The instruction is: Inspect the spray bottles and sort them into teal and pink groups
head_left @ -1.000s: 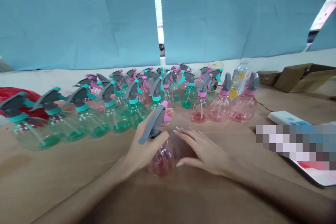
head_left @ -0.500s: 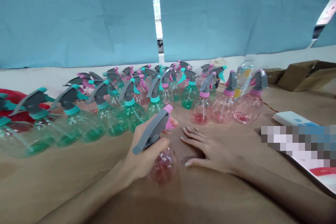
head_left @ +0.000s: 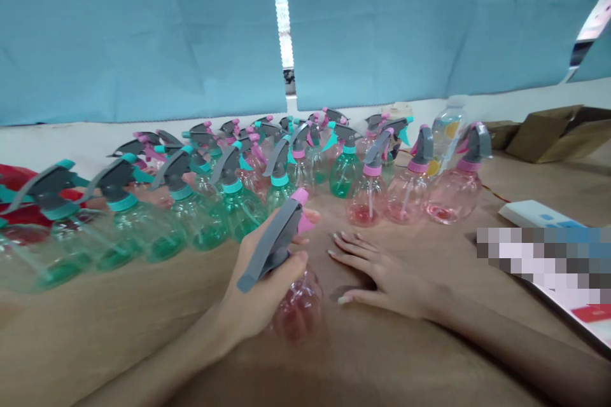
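My left hand [head_left: 260,286] is wrapped round the neck of a pink spray bottle [head_left: 300,311] with a grey sprayer head and pink nozzle. The bottle is at the table's middle, its nozzle pointing away from me; my fingers hide its collar. Beside it on the right, my right hand [head_left: 377,270] lies flat on the table, fingers spread, holding nothing. Just beyond that hand stand three pink spray bottles, the nearest a clear pink one [head_left: 366,200]. A green spray bottle [head_left: 243,203] stands close past my left hand.
Several green spray bottles [head_left: 165,229] line the left, with more green and pink ones behind. A clear drink bottle [head_left: 446,133], a cardboard box [head_left: 558,133], a white box [head_left: 537,215] and a partly blurred flat object [head_left: 563,286] are on the right. Red material [head_left: 23,184] lies far left.
The view has shifted very slightly. My left hand keeps hold of the pink spray bottle, and my right hand stays flat in the same place.
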`<state>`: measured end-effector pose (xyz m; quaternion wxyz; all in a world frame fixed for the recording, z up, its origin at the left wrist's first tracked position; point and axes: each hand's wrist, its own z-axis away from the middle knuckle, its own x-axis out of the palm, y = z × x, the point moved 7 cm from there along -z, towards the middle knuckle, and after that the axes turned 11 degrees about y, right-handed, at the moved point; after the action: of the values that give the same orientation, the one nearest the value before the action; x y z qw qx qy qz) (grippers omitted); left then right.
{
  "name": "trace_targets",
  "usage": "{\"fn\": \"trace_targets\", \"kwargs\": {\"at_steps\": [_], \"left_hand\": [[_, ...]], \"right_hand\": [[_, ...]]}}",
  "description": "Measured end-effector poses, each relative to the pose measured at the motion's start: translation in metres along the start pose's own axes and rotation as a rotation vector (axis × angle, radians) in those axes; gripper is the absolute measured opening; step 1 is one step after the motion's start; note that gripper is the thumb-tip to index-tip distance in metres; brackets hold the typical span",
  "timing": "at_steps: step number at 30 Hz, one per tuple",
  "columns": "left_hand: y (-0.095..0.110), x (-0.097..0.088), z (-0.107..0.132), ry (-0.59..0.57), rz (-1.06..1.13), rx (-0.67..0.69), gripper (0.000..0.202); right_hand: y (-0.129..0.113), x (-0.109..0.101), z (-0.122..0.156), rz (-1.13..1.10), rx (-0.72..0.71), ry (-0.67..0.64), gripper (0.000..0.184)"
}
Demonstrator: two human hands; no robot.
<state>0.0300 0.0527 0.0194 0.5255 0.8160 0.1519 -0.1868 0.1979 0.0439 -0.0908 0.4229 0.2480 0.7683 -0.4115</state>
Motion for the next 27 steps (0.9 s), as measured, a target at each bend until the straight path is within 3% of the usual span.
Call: {"fn": "trace_targets", "kwargs": {"at_steps": [5,17,27], "left_hand": [[0.000,0.004,0.000,-0.029,0.066,0.002,0.044],[0.004,0.013,-0.001,-0.027,0.051,0.040,0.013],[0.006,0.012,0.000,0.013,0.014,0.025,0.010]], "right_hand": [[0.001,0.001,0.000,0.005,0.012,-0.005,0.067],[0.001,0.000,0.000,-0.016,0.009,0.028,0.065],[0.001,0.000,0.002,-0.017,-0.002,0.032,0.065]]}}
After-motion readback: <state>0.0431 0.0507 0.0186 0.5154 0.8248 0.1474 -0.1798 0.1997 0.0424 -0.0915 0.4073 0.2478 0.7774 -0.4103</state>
